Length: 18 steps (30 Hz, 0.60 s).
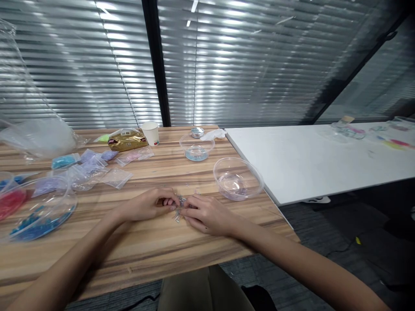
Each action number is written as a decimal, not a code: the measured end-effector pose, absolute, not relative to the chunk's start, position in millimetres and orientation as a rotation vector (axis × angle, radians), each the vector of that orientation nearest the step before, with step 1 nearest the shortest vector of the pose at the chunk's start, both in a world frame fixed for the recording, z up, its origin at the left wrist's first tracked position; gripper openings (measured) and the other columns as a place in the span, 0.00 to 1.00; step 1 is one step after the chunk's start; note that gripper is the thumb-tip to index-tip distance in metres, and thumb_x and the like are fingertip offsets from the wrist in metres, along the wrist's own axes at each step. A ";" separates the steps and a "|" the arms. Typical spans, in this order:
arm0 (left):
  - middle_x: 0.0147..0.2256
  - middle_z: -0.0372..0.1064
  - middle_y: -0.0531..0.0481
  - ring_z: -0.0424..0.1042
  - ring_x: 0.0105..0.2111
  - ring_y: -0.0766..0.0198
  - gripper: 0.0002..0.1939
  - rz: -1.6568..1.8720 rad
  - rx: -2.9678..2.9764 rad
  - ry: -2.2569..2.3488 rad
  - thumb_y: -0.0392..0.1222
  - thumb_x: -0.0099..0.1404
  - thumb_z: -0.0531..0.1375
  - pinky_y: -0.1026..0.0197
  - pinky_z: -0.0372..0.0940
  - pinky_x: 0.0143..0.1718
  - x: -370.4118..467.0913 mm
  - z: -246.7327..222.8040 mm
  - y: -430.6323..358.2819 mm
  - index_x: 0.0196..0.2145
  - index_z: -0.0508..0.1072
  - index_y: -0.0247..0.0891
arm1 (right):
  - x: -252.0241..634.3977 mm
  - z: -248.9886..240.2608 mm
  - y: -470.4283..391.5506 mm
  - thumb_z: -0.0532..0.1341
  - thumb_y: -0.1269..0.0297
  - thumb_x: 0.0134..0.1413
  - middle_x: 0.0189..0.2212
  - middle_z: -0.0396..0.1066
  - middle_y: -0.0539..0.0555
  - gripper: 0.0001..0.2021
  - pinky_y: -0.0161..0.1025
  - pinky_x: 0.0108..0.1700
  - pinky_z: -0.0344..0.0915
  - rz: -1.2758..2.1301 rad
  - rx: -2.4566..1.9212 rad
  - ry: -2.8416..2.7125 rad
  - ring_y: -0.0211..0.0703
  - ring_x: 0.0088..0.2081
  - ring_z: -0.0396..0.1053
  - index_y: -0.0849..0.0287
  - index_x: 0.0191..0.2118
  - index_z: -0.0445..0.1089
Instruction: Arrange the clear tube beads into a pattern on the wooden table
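Both hands rest low over the wooden table (155,242), fingertips close together at a little cluster of clear and silvery pieces (177,216). The fingers of my left hand (152,204) are curled, thumb and index near each other at the left side of the cluster; whatever they pinch is too small to make out. My right hand (207,214) is bent over the cluster's right side, its fingers drawn together, and anything between them is hidden. A few more clear bits lie just behind the hands.
A clear bowl (238,192) stands right of my hands, another bowl (196,153) behind. Left are plastic bags (87,172) and a bowl with blue pieces (39,224). Further back are a gold packet (127,140) and paper cup (150,133). A white table (292,164) adjoins at right.
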<state>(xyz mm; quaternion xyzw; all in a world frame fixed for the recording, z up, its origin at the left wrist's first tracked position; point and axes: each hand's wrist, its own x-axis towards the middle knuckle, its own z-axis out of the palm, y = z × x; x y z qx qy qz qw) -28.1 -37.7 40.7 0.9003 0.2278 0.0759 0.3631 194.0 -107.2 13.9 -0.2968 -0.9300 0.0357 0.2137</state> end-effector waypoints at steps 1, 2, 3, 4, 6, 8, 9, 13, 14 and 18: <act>0.32 0.68 0.50 0.64 0.31 0.66 0.10 0.198 2.316 0.588 0.42 0.68 0.53 0.66 0.60 0.32 -27.6 41.0 -37.8 0.40 0.73 0.37 | 193.9 13.9 -107.1 0.53 0.70 0.62 0.38 0.66 0.57 0.09 0.37 0.39 0.64 0.097 -0.826 -2.582 0.42 0.38 0.64 0.61 0.43 0.70; 0.32 0.68 0.50 0.64 0.30 0.66 0.10 0.201 2.315 0.588 0.42 0.68 0.53 0.66 0.60 0.32 -27.3 41.1 -37.9 0.40 0.73 0.37 | 193.9 13.9 -106.9 0.53 0.70 0.62 0.38 0.66 0.57 0.09 0.37 0.39 0.64 0.094 -0.827 -2.584 0.42 0.38 0.64 0.61 0.43 0.70; 0.32 0.68 0.50 0.64 0.30 0.66 0.10 0.204 2.316 0.588 0.42 0.68 0.53 0.66 0.60 0.32 -27.1 41.1 -37.9 0.39 0.73 0.37 | 194.0 13.7 -106.7 0.53 0.70 0.62 0.38 0.66 0.57 0.09 0.37 0.39 0.64 0.091 -0.830 -2.587 0.42 0.38 0.65 0.61 0.43 0.70; 0.32 0.68 0.50 0.65 0.30 0.66 0.10 0.207 2.317 0.587 0.42 0.68 0.53 0.66 0.60 0.32 -27.1 40.9 -37.8 0.40 0.73 0.37 | 194.0 13.5 -106.5 0.53 0.70 0.62 0.38 0.66 0.57 0.09 0.37 0.38 0.64 0.087 -0.833 -2.590 0.42 0.38 0.65 0.61 0.43 0.70; 0.32 0.69 0.50 0.65 0.30 0.66 0.10 0.207 2.320 0.587 0.42 0.68 0.53 0.66 0.60 0.32 -27.5 40.3 -37.7 0.40 0.73 0.37 | 194.3 12.6 -106.2 0.53 0.70 0.62 0.39 0.66 0.57 0.09 0.37 0.38 0.64 0.077 -0.833 -2.591 0.42 0.38 0.65 0.61 0.43 0.70; 0.33 0.69 0.50 0.65 0.31 0.66 0.10 0.203 2.321 0.591 0.41 0.68 0.53 0.66 0.60 0.33 -28.0 39.9 -37.7 0.40 0.73 0.37 | 194.6 11.6 -106.0 0.53 0.70 0.62 0.39 0.66 0.57 0.09 0.37 0.38 0.64 0.069 -0.831 -2.588 0.42 0.38 0.65 0.61 0.43 0.70; 0.33 0.69 0.50 0.65 0.31 0.66 0.10 0.201 2.319 0.595 0.41 0.68 0.53 0.66 0.60 0.33 -28.1 40.0 -37.8 0.40 0.73 0.37 | 194.7 11.2 -106.0 0.53 0.70 0.62 0.39 0.66 0.57 0.09 0.37 0.38 0.64 0.067 -0.830 -2.586 0.42 0.38 0.65 0.61 0.43 0.70; 0.33 0.69 0.50 0.66 0.31 0.65 0.10 0.210 2.312 0.604 0.42 0.68 0.53 0.66 0.61 0.33 -26.9 42.9 -39.1 0.40 0.73 0.37 | 195.1 10.3 -105.8 0.53 0.70 0.62 0.39 0.67 0.57 0.09 0.37 0.38 0.64 0.065 -0.817 -2.579 0.42 0.38 0.64 0.61 0.43 0.70; 0.33 0.69 0.50 0.67 0.31 0.65 0.10 0.213 2.309 0.600 0.42 0.68 0.53 0.66 0.61 0.33 -26.4 43.9 -39.5 0.39 0.73 0.37 | 195.1 10.2 -105.8 0.53 0.69 0.62 0.39 0.67 0.57 0.09 0.37 0.38 0.64 0.063 -0.812 -2.577 0.42 0.39 0.64 0.61 0.43 0.70; 0.33 0.69 0.50 0.67 0.32 0.65 0.10 0.209 2.310 0.605 0.42 0.68 0.53 0.66 0.61 0.33 -25.6 45.4 -39.9 0.38 0.73 0.38 | 194.7 10.6 -106.0 0.53 0.70 0.62 0.39 0.67 0.57 0.09 0.37 0.39 0.64 0.056 -0.812 -2.574 0.42 0.39 0.64 0.61 0.43 0.70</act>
